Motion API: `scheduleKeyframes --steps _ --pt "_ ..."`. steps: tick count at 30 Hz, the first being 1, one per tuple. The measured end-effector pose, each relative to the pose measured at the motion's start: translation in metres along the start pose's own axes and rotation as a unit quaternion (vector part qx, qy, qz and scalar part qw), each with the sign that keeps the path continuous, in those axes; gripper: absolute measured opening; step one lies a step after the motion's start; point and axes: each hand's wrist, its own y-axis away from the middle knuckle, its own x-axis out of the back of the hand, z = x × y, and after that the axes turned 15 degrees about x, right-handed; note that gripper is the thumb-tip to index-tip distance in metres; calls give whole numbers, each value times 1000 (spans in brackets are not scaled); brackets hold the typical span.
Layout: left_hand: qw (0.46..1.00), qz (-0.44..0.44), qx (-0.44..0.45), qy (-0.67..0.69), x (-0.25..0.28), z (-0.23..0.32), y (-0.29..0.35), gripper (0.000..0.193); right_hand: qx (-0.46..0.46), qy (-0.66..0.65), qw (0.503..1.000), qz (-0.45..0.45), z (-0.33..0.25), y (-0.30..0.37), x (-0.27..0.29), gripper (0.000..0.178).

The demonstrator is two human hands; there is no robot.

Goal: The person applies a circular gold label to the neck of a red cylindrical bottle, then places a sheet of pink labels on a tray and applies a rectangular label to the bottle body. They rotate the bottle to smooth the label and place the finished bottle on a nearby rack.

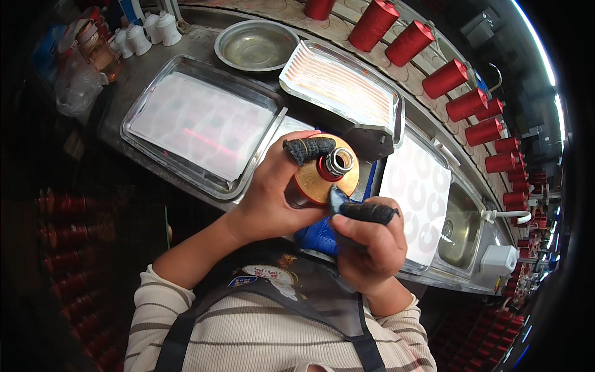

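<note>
My left hand [268, 192] is wrapped round a red bottle [297, 197] with a gold shoulder, its top tilted toward me. A silvery threaded neck with a red ring at its base rises from the middle of the gold disc. Black wrapping covers one finger of my left hand, which lies across the shoulder. In my right hand [375, 245], thumb and forefinger pinch a small bluish flat piece [337, 198] against the near right edge of the shoulder; its exact kind is unclear. That forefinger wears a black wrap too.
A metal tray [131, 127] with a pale sheet lies left; another tray [400, 127] with an orange-striped sheet lies behind. A metal bowl [224, 57] stands at the back. Right are a ring-patterned sheet [403, 180], a sink [476, 232] and a tap [511, 215]. Red bottles [374, 25] line the curved conveyor.
</note>
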Motion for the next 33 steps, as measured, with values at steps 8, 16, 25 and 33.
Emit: scheduleKeyframes --steps 8,16,25,33 --pt "985 147 -61 -70 -22 -11 6 82 7 2 999 41 9 -2 -1 37" --pt "980 172 -77 -69 -26 -17 9 80 37 -141 989 -28 8 -13 -4 33" --pt "956 263 -91 -87 -42 -22 9 75 45 -16 999 25 11 -3 -14 36" --pt "997 64 -47 -4 -3 -31 4 106 4 -14 999 33 14 -1 0 30"
